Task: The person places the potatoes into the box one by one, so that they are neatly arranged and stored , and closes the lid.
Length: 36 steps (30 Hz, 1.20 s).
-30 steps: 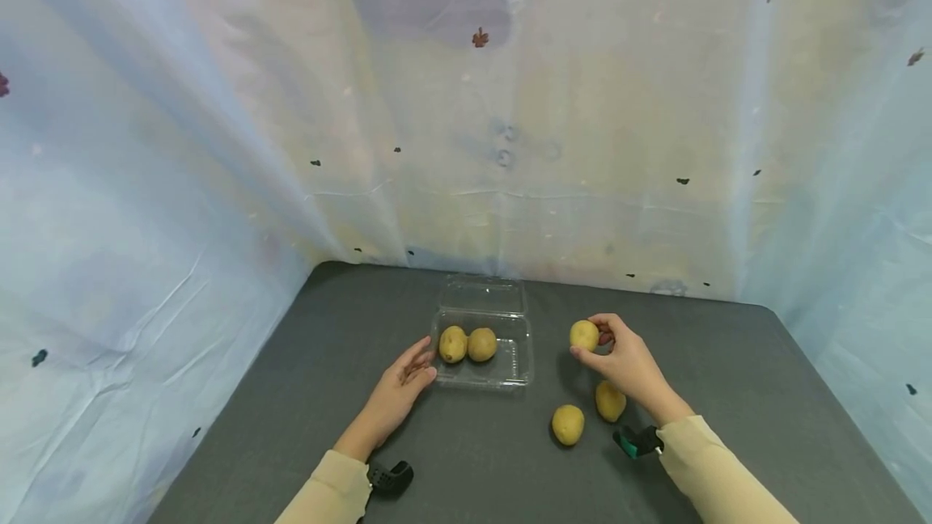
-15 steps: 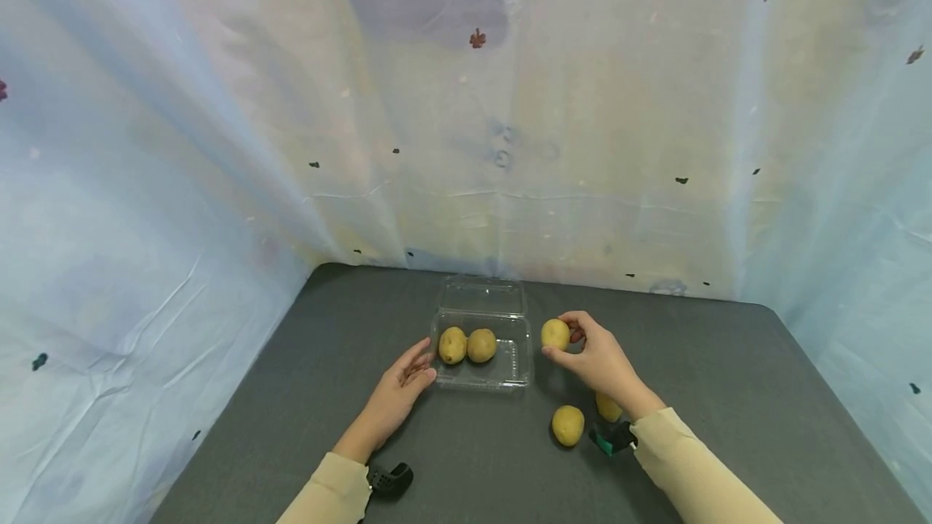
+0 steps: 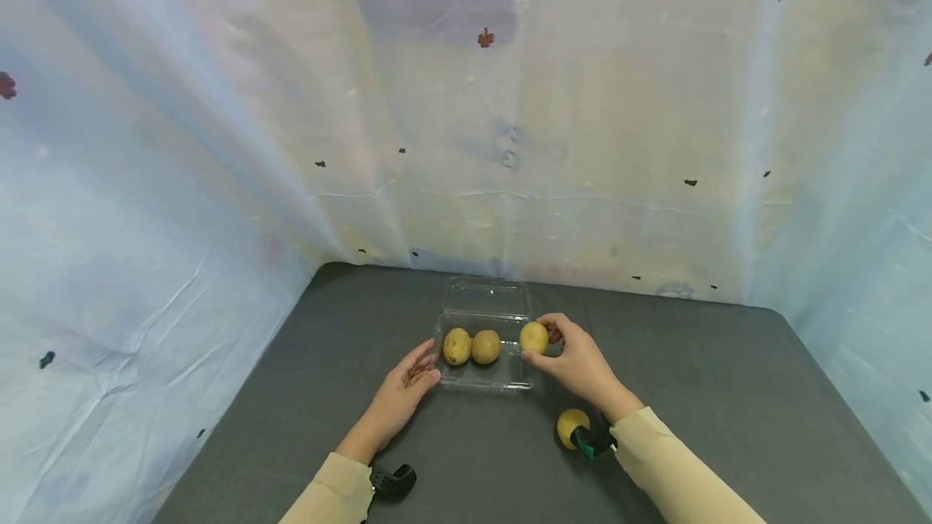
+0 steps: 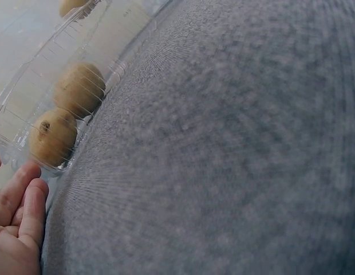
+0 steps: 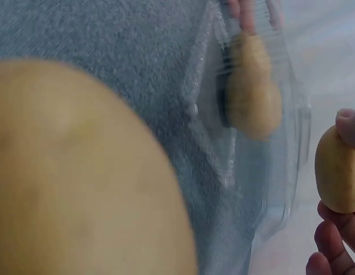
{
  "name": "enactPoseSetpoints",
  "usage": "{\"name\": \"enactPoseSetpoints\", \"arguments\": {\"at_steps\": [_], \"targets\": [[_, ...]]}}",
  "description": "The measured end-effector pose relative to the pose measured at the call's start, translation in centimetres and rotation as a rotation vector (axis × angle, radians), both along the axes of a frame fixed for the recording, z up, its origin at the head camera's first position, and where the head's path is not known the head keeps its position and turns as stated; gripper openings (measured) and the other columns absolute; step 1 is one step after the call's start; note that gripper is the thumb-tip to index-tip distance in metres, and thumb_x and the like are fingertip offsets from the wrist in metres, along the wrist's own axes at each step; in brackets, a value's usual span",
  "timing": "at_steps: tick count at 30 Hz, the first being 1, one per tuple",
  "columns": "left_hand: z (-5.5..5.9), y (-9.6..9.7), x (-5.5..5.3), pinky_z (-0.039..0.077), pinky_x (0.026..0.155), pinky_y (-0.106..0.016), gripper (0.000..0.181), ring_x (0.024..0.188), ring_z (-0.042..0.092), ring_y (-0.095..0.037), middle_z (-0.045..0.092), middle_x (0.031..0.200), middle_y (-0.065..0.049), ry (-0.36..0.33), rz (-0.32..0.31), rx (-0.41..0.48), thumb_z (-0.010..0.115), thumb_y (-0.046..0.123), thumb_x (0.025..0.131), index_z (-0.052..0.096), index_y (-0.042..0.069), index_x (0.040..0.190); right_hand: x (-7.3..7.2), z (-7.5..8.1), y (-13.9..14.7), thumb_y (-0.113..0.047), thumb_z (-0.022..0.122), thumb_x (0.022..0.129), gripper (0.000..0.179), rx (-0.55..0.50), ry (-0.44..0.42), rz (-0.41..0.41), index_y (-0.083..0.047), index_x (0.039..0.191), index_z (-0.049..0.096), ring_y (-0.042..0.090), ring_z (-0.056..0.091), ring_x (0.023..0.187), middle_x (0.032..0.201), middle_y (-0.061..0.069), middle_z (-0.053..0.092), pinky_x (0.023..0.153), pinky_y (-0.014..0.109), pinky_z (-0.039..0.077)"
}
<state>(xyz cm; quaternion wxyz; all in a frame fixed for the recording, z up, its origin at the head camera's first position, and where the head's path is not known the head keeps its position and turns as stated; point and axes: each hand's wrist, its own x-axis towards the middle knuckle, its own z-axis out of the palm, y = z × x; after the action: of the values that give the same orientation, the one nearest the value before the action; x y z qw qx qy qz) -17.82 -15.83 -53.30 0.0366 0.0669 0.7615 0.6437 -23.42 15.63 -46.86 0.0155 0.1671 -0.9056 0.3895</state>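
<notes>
A clear plastic clamshell box (image 3: pixel 476 385) lies with its lid (image 3: pixel 488 297) folded back. Two potatoes, a left one (image 3: pixel 456 347) and another (image 3: pixel 487 347), sit side by side in its left part. My right hand (image 3: pixel 581 364) pinches a potato (image 3: pixel 534 338) between thumb and fingers, above the box's right side; in the right wrist view this held potato (image 5: pixel 336 172) hangs apart from the two inside. At the box's left side, my left hand (image 3: pixel 396 399) has loosely extended fingers (image 4: pixel 33 212) touching or very near the wall.
A loose potato (image 3: pixel 569 427) lies on the dark grey table (image 3: pixel 473 467), partly covered by the right wrist's black strap (image 3: pixel 593 439). Close to the right wrist camera, a potato (image 5: pixel 80 172) looms large. A patterned curtain (image 3: pixel 510 144) hangs behind the table.
My right hand has carried its potato leftward from the open table to above the box's right side. The right forearm now covers one loose potato. My left hand has stayed in place.
</notes>
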Motion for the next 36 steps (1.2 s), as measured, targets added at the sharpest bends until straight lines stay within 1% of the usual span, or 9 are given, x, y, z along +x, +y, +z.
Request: {"name": "enactPoseSetpoints", "arguments": {"at_steps": [3, 7, 8, 14, 15, 20, 24, 27, 36], "targets": [[1.1, 0.2, 0.4, 0.035, 0.107, -0.049, 0.059, 0.135, 0.038, -0.028, 0.042, 0.147, -0.014, -0.005, -0.014, -0.001, 0.056, 0.023, 0.1, 0.03, 0.019, 0.153, 0.0, 0.0, -0.6, -0.049, 0.078, 0.078, 0.06, 0.019, 0.009, 0.007, -0.022, 0.126, 0.055, 0.023, 0.053, 0.101, 0.108, -0.004, 0.057, 0.075, 0.038, 0.047], [2.6, 0.5, 1.1, 0.035, 0.106, -0.05, 0.058, 0.135, 0.038, -0.031, 0.042, 0.146, -0.017, 0.0, -0.021, 0.011, 0.056, 0.02, 0.1, 0.031, 0.016, 0.152, 0.1, 0.2, -1.4, -0.049, 0.079, 0.078, 0.06, 0.03, -0.02, 0.009, -0.022, 0.126, 0.056, 0.023, 0.051, 0.106, 0.112, -0.003, 0.054, 0.081, 0.042, 0.047], [2.6, 0.5, 1.1, 0.035, 0.106, -0.05, 0.059, 0.136, 0.038, -0.031, 0.042, 0.146, -0.017, -0.001, -0.023, 0.012, 0.056, 0.021, 0.1, 0.03, 0.016, 0.153, 0.1, 0.2, -1.6, -0.048, 0.079, 0.078, 0.059, 0.03, -0.026, 0.009, -0.022, 0.126, 0.056, 0.023, 0.05, 0.106, 0.113, -0.002, 0.054, 0.081, 0.042, 0.047], [0.0, 0.1, 0.1, 0.036, 0.107, -0.046, 0.06, 0.136, 0.039, -0.026, 0.044, 0.146, -0.009, 0.012, -0.013, 0.001, 0.058, 0.033, 0.098, 0.031, 0.025, 0.152, -0.3, -0.4, -2.3, -0.046, 0.08, 0.077, 0.058, 0.07, -0.02, 0.016, -0.022, 0.124, 0.057, 0.022, 0.05, 0.106, 0.113, -0.001, 0.053, 0.082, 0.043, 0.048], [-0.3, 0.1, 0.0, 0.036, 0.107, -0.046, 0.06, 0.135, 0.039, -0.025, 0.045, 0.146, -0.008, 0.016, -0.009, -0.001, 0.059, 0.035, 0.097, 0.033, 0.027, 0.151, -0.3, -0.5, -2.4, -0.046, 0.08, 0.077, 0.057, 0.079, -0.019, 0.019, -0.021, 0.124, 0.058, 0.024, 0.05, 0.106, 0.113, -0.001, 0.053, 0.082, 0.043, 0.048], [-0.3, 0.1, 0.1, 0.036, 0.107, -0.045, 0.062, 0.134, 0.041, -0.022, 0.046, 0.145, -0.005, 0.013, -0.004, -0.021, 0.06, 0.041, 0.096, 0.034, 0.03, 0.15, -0.6, -0.6, -2.8, -0.045, 0.081, 0.077, 0.057, 0.13, -0.018, 0.007, -0.02, 0.123, 0.059, 0.025, 0.047, 0.107, 0.113, 0.0, 0.054, 0.085, 0.045, 0.045], [-0.2, 0.1, 0.1, 0.036, 0.107, -0.043, 0.061, 0.134, 0.041, -0.018, 0.046, 0.144, -0.003, -0.005, 0.003, -0.028, 0.06, 0.041, 0.096, 0.034, 0.033, 0.15, -0.8, -0.5, -3.1, -0.044, 0.081, 0.076, 0.056, 0.202, 0.014, -0.01, -0.021, 0.122, 0.06, 0.022, 0.043, 0.106, 0.109, -0.004, 0.057, 0.089, 0.044, 0.033], [-0.2, 0.1, 0.2, 0.036, 0.107, -0.044, 0.06, 0.133, 0.042, -0.019, 0.046, 0.145, -0.004, 0.0, 0.003, -0.025, 0.06, 0.04, 0.096, 0.033, 0.032, 0.15, -0.9, -0.5, -3.4, -0.043, 0.082, 0.076, 0.054, 0.239, 0.045, -0.006, -0.02, 0.12, 0.061, 0.022, 0.043, 0.105, 0.104, -0.007, 0.059, 0.089, 0.044, 0.025], [-0.2, 0.1, 0.1, 0.039, 0.105, -0.042, 0.06, 0.133, 0.042, -0.021, 0.046, 0.145, -0.006, 0.013, -0.003, -0.029, 0.059, 0.038, 0.097, 0.033, 0.029, 0.151, -1.2, -0.6, -3.9, -0.042, 0.082, 0.077, 0.053, 0.292, 0.051, -0.016, -0.019, 0.121, 0.062, 0.022, 0.042, 0.105, 0.103, -0.007, 0.06, 0.089, 0.045, 0.022]]}}
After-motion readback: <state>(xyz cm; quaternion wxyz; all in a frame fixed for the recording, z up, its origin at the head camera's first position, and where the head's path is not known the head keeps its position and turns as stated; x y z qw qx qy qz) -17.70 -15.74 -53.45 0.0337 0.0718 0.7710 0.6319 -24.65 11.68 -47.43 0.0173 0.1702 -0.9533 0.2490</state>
